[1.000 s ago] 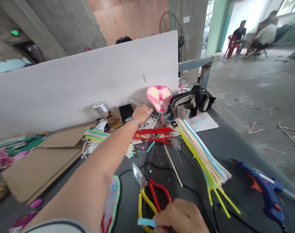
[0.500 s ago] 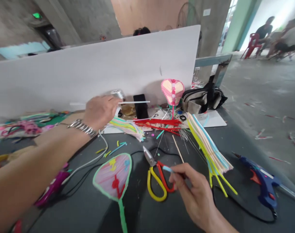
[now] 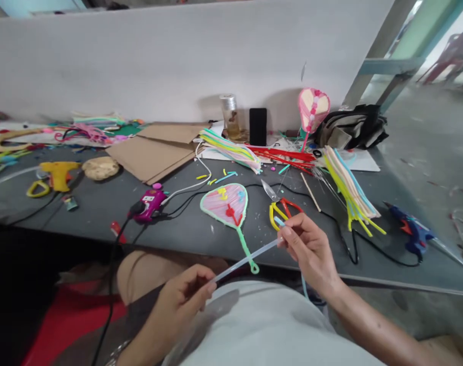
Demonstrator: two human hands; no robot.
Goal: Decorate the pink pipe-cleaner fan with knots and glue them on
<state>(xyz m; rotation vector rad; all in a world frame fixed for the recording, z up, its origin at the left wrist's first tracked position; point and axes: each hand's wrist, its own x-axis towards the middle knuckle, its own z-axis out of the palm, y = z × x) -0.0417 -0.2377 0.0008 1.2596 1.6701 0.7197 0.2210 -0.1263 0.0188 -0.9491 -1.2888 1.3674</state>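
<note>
Dark table (image 3: 185, 233), translucent stick (image 3: 235, 266) in left fingers (image 3: 201, 295), right fingers (image 3: 296, 241).

The slim stick (image 3: 235, 267) is milky and translucent; the held pipe cleaner (image 3: 279, 221) is light blue. The near paddle-shaped fan (image 3: 224, 206) has a pale pink face, mint-green edging and handle, and yellow, blue and red motifs; the farther fan (image 3: 314, 109) pairs cream panels with pink trim. The scissors (image 3: 277, 199) have yellow and orange-red handles. The table (image 3: 185, 229) is dark grey.

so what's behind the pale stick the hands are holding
The green handle crosses behind the pale stick, its loop showing below, with dark table beyond; the stretch at the crossing is covered.
</note>
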